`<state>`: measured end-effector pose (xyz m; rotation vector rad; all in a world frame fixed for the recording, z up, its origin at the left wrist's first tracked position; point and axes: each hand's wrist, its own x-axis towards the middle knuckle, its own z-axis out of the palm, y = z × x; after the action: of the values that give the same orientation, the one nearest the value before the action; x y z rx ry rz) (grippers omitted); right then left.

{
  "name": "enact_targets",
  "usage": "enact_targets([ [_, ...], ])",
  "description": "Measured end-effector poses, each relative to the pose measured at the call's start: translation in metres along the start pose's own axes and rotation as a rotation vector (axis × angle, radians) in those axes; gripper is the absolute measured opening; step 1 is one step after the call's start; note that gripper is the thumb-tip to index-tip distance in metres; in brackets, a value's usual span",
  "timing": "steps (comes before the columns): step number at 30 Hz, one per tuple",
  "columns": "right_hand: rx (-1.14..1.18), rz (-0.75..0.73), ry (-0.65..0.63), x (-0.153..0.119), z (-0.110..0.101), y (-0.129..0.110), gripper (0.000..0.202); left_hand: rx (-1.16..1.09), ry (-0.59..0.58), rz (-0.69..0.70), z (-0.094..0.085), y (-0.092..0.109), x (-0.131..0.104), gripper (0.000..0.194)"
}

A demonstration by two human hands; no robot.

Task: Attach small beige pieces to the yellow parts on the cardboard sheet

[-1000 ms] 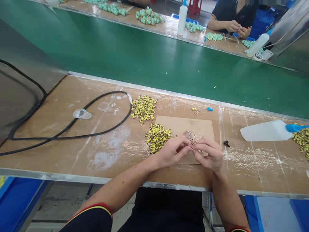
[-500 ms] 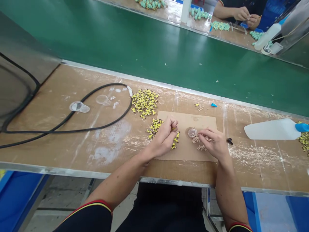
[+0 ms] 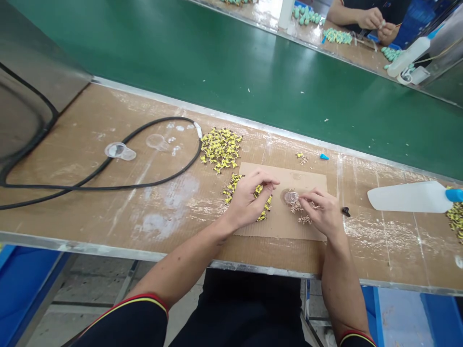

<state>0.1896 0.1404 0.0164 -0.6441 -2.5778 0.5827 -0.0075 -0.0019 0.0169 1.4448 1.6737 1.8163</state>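
Observation:
My left hand [image 3: 249,200] is above the left part of a cardboard sheet [image 3: 249,231], thumb and fingertips drawn together. What they pinch, if anything, is too small to make out. Small yellow-and-dark figure pieces [image 3: 231,188] lie beside and beneath this hand. My right hand [image 3: 323,212] has its thumb and forefinger closed at the edge of a small clear round dish [image 3: 290,196]; any piece between them is too small to name. Tiny pale pink parts [image 3: 304,220] are scattered on the cardboard beneath the right hand.
A larger yellow heap [image 3: 221,148] sits behind the cardboard. A black cable [image 3: 144,185] loops across the left, near clear plastic cups [image 3: 121,151]. On the right lies a white bottle [image 3: 408,196]. Across the green belt [image 3: 231,72], another person's hands [image 3: 378,24] are working.
My left hand has turned, its fingers stretching further right towards the dish. My right hand keeps its pinch by the dish. The whole view has shifted slightly.

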Motion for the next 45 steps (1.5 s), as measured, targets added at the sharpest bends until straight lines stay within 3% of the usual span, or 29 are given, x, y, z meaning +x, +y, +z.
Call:
enact_targets([
  [5, 0.017, 0.016, -0.005, 0.002, -0.001, -0.002, 0.014, 0.001, 0.055, -0.053, 0.003, -0.004, -0.001, 0.014],
  [9, 0.095, 0.041, 0.054, 0.003, -0.003, -0.006, 0.012, -0.217, 0.118, -0.171, 0.007, -0.008, -0.003, 0.015],
  [14, 0.303, 0.097, 0.191, 0.0, -0.006, -0.014, 0.012, -0.543, -0.029, -0.493, 0.015, -0.005, -0.007, 0.031],
  [17, 0.417, 0.099, 0.249, -0.003, -0.005, -0.019, 0.011, -0.661, -0.123, -0.603, 0.021, 0.002, -0.011, 0.036],
  [23, 0.571, 0.063, 0.266, -0.006, 0.003, -0.028, 0.009, -0.734, -0.161, -0.527, 0.029, 0.011, -0.014, 0.029],
  [33, 0.737, -0.038, 0.248, -0.007, 0.013, -0.035, 0.009, -0.59, -0.094, -0.429, 0.035, 0.012, -0.022, 0.025],
  [39, 0.664, -0.033, 0.258, -0.006, 0.014, -0.038, 0.008, -0.58, -0.055, -0.446, 0.038, 0.014, -0.026, 0.038],
  [45, 0.631, -0.024, 0.261, -0.006, 0.016, -0.04, 0.008, -0.519, -0.032, -0.434, 0.038, 0.015, -0.026, 0.039],
])
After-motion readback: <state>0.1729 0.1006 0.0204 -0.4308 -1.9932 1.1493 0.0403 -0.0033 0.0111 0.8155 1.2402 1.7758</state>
